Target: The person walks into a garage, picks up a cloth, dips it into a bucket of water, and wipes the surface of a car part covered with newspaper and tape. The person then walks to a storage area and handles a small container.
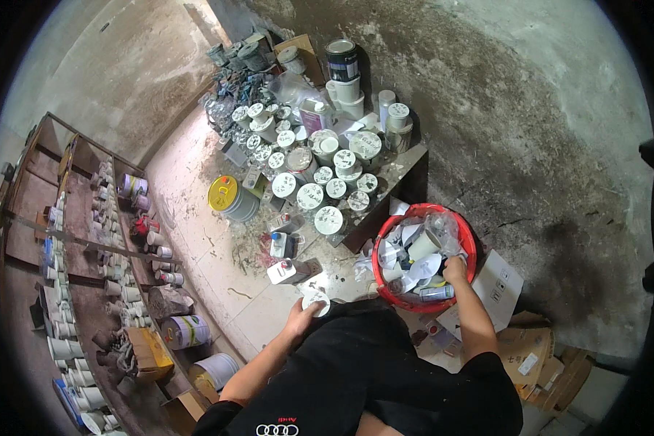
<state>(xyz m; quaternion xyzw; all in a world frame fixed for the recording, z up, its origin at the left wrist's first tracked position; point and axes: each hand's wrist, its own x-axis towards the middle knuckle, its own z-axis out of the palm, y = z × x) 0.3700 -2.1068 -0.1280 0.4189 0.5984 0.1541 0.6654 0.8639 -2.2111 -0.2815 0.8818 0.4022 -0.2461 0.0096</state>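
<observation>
My left hand (300,318) grips a small white lidded tub (316,302) with dark marks on its lid, held in front of my body. My right arm reaches down into a red bin (470,243) on the right, filled with white cups, crumpled plastic and paper. Inside its right edge, my right hand (455,269) has its fingers curled; whatever they hold cannot be made out. A blue-and-white can (437,293) lies among the rubbish beside that hand. Just beyond the tub stands a white bottle (283,272) with a dark cap.
Several marked lidded tubs (310,196) crowd a low table (402,171) ahead. A yellow-topped metal bucket (232,198) stands left of it. Shelves (80,251) with many cups line the left side. A flattened white carton (495,283) and brown cardboard (525,352) lie right of the bin.
</observation>
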